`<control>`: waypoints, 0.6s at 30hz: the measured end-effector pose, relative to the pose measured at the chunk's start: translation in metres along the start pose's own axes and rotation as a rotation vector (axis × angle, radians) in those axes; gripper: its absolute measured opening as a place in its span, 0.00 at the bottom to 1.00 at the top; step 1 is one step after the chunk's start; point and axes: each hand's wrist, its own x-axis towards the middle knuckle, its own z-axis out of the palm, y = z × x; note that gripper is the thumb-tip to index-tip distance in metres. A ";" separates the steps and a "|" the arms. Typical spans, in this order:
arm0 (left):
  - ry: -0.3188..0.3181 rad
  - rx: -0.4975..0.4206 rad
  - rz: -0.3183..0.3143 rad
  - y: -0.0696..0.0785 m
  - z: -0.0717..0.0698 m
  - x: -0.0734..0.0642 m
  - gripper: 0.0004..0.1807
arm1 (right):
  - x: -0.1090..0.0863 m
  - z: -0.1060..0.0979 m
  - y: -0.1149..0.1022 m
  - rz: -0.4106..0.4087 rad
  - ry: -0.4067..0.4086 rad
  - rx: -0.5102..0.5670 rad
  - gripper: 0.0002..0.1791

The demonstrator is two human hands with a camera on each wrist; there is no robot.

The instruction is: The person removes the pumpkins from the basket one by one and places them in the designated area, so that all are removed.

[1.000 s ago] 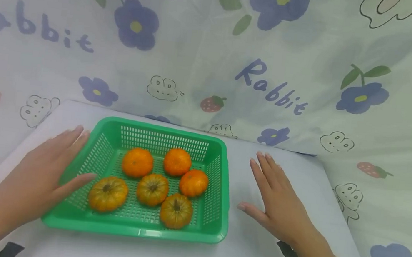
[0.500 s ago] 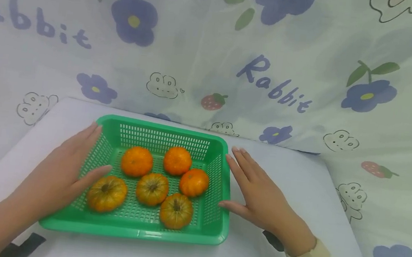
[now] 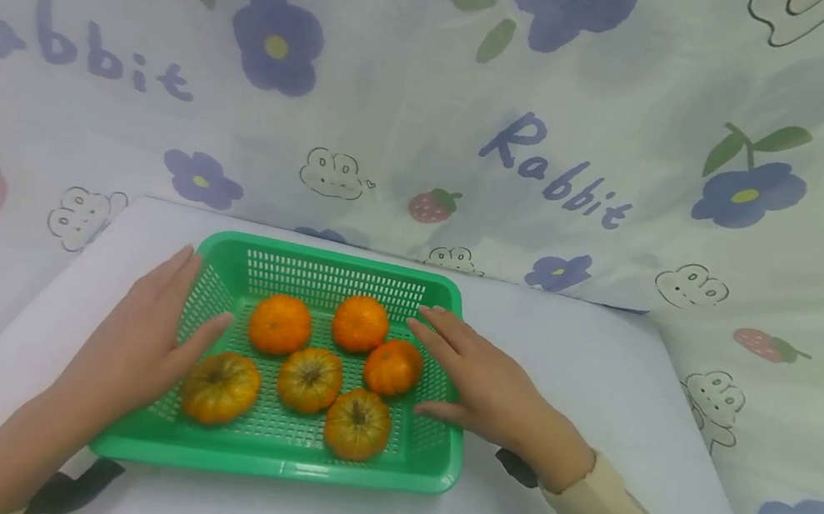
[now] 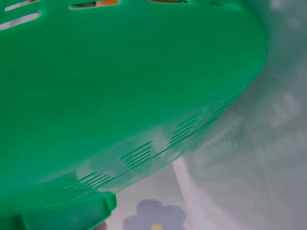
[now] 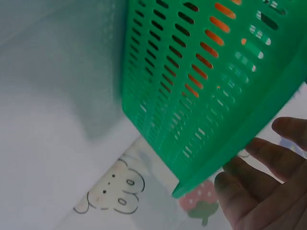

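Observation:
A green plastic basket (image 3: 269, 466) with slotted walls holds several small pumpkins. Three are bright orange, among them the back-left pumpkin (image 3: 280, 324); three are yellowish with green tints, such as the front pumpkin (image 3: 357, 425). My left hand (image 3: 135, 337) lies over the basket's left rim, fingers extended, thumb reaching inside above the left pumpkin (image 3: 220, 392). Over the right rim is my right hand (image 3: 496, 387), its fingertips near the right orange pumpkin (image 3: 393, 367). In the right wrist view my right hand (image 5: 273, 177) has spread fingers beside the rim. The left wrist view is mostly basket wall (image 4: 120, 96).
The basket stands on a table with a white cloth (image 3: 568, 349). Behind and to the right hangs a pale curtain (image 3: 386, 70) printed with flowers, rabbits and strawberries. Dark wrist straps (image 3: 518, 467) show at both wrists.
My right hand has moved left, from beside the basket to over its right rim. My left hand has shifted slightly right. The pumpkins keep their places in the basket.

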 end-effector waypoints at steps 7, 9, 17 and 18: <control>-0.014 -0.053 -0.159 -0.007 0.002 0.000 0.46 | 0.014 0.009 0.000 -0.039 -0.010 0.022 0.52; -0.020 -0.035 -0.205 -0.007 0.003 0.000 0.43 | 0.016 0.010 0.000 -0.023 -0.024 0.029 0.51; -0.043 0.066 -0.327 -0.003 -0.004 -0.005 0.30 | 0.025 0.011 -0.008 0.028 -0.105 0.027 0.43; -0.053 0.068 -0.338 -0.002 -0.005 -0.005 0.30 | 0.026 0.010 -0.008 0.028 -0.109 0.021 0.42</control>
